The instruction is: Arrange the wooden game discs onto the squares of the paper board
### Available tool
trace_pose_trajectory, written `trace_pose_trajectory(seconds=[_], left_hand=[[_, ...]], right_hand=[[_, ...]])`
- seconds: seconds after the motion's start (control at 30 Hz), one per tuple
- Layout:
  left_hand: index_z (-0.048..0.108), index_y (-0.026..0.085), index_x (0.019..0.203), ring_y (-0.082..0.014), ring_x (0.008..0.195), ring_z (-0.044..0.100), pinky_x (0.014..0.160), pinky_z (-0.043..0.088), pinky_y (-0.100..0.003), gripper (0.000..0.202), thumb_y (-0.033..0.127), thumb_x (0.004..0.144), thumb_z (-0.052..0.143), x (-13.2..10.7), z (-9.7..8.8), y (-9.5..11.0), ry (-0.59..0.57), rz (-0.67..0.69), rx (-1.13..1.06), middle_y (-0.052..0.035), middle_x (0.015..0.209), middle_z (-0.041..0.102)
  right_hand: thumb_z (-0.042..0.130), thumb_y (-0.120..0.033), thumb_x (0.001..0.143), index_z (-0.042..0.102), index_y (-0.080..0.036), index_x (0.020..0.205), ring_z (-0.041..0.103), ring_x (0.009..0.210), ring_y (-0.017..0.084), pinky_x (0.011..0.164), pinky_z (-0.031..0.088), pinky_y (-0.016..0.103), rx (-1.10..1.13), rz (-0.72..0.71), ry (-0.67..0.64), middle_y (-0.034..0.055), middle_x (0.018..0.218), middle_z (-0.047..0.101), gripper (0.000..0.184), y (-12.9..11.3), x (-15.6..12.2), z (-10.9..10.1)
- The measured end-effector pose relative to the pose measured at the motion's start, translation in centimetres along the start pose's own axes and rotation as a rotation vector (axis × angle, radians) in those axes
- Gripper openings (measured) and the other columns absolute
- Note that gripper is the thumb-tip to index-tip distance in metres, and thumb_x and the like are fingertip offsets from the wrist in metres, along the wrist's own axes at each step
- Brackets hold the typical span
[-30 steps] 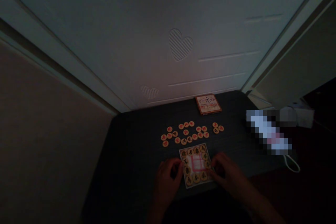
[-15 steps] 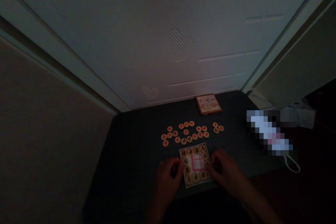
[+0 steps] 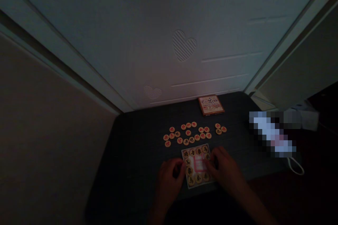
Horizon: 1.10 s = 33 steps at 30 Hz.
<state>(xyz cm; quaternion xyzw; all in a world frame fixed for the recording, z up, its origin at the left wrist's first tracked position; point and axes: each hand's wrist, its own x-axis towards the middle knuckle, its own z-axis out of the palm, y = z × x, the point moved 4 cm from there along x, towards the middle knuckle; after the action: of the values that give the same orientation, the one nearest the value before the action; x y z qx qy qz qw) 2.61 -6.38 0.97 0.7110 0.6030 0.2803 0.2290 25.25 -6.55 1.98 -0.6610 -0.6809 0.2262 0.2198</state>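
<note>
A shallow square box (image 3: 188,185) lies near the front of the dark table, with round wooden Chinese chess pieces (image 3: 198,178) set along its inner edges. Pink lines mark the white bottom in its middle. My left hand (image 3: 170,175) has its fingers curled, thumb and forefinger closed on the box's left edge. Over the right edge, my right hand (image 3: 225,168) bends its thumb and forefinger around a piece (image 3: 207,156) in the right row, partly covering it. The lower right corner of the box is hidden behind this hand. Dim light blurs the fingertips.
Loose chess pieces (image 3: 188,133), mostly with red marks, lie scattered beyond the box. A printed box lid (image 3: 211,105) rests at the table's back against a white panel (image 3: 118,42). On the right is a pixelated bright object (image 3: 271,133) with a white cord loop (image 3: 295,167).
My right hand has shifted slightly up along the box's right edge, its thumb now covering a lower piece there. My left hand stays at the left edge. The view has tilted a little.
</note>
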Motion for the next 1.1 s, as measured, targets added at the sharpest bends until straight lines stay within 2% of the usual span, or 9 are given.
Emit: trace_pose_trajectory(seconds=[0.37,0.6,0.7,0.77,0.83,1.0,1.1], left_hand=[[0.068,0.026,0.091,-0.0190,0.071,0.064,0.073,0.049,-0.034,0.015,0.035,0.097,0.058,0.1,0.1,0.0,-0.022,0.006,0.002,0.0013,0.077,0.071],[0.068,0.025,0.092,-0.0188,0.074,0.065,0.075,0.052,-0.034,0.013,0.033,0.096,0.059,0.0,0.2,0.0,-0.010,0.016,-0.003,0.0009,0.080,0.070],[0.067,0.024,0.095,-0.0185,0.082,0.066,0.078,0.055,-0.034,0.012,0.031,0.098,0.058,-0.2,0.0,0.1,0.012,0.053,-0.064,-0.0018,0.090,0.069],[0.067,0.024,0.099,-0.0192,0.092,0.067,0.084,0.056,-0.035,0.011,0.029,0.099,0.057,-0.5,-0.2,0.4,0.003,0.088,-0.097,-0.0038,0.100,0.068],[0.067,0.026,0.105,-0.0208,0.103,0.066,0.091,0.056,-0.038,0.011,0.028,0.098,0.059,-0.9,-0.5,1.0,-0.056,0.134,-0.092,-0.0047,0.111,0.068],[0.064,0.032,0.121,-0.0285,0.125,0.057,0.107,0.048,-0.055,0.033,0.027,0.090,0.071,-1.9,-1.1,2.4,-0.250,0.229,0.041,-0.0033,0.140,0.059],[0.062,0.034,0.127,-0.0326,0.130,0.054,0.107,0.047,-0.061,0.045,0.030,0.085,0.077,-2.2,-1.2,2.3,-0.283,0.228,0.109,-0.0032,0.150,0.050]], right_hand=[[0.059,-0.024,0.093,0.049,-0.023,0.072,0.058,0.067,0.016,0.064,0.042,0.029,-0.033,-0.022,0.046,0.0003,0.078,0.056,0.023,0.0,0.8,0.0],[0.060,-0.030,0.095,0.054,-0.022,0.074,0.059,0.067,0.016,0.063,0.045,0.029,-0.004,-0.030,0.086,0.0007,0.077,0.058,0.023,0.1,0.6,-0.2],[0.054,-0.025,0.099,0.064,-0.023,0.091,0.065,0.079,0.017,0.072,0.052,0.029,0.104,-0.136,-0.020,0.0029,0.090,0.064,0.013,-0.8,0.1,-1.0],[0.050,-0.020,0.100,0.066,-0.024,0.105,0.068,0.089,0.017,0.081,0.055,0.029,0.174,-0.235,-0.148,0.0034,0.101,0.067,0.017,-1.6,-0.6,-1.4],[0.049,-0.017,0.100,0.067,-0.026,0.111,0.069,0.096,0.017,0.087,0.056,0.030,0.188,-0.294,-0.258,0.0033,0.109,0.069,0.023,-2.1,-1.3,-1.7],[0.051,-0.016,0.099,0.071,-0.026,0.110,0.070,0.100,0.019,0.094,0.057,0.033,0.161,-0.344,-0.356,0.0034,0.113,0.071,0.025,-2.1,-2.4,-1.6],[0.052,-0.017,0.099,0.074,-0.026,0.108,0.071,0.096,0.018,0.091,0.057,0.032,0.186,-0.367,-0.364,0.0026,0.109,0.073,0.025,-2.0,-2.5,-1.6]])
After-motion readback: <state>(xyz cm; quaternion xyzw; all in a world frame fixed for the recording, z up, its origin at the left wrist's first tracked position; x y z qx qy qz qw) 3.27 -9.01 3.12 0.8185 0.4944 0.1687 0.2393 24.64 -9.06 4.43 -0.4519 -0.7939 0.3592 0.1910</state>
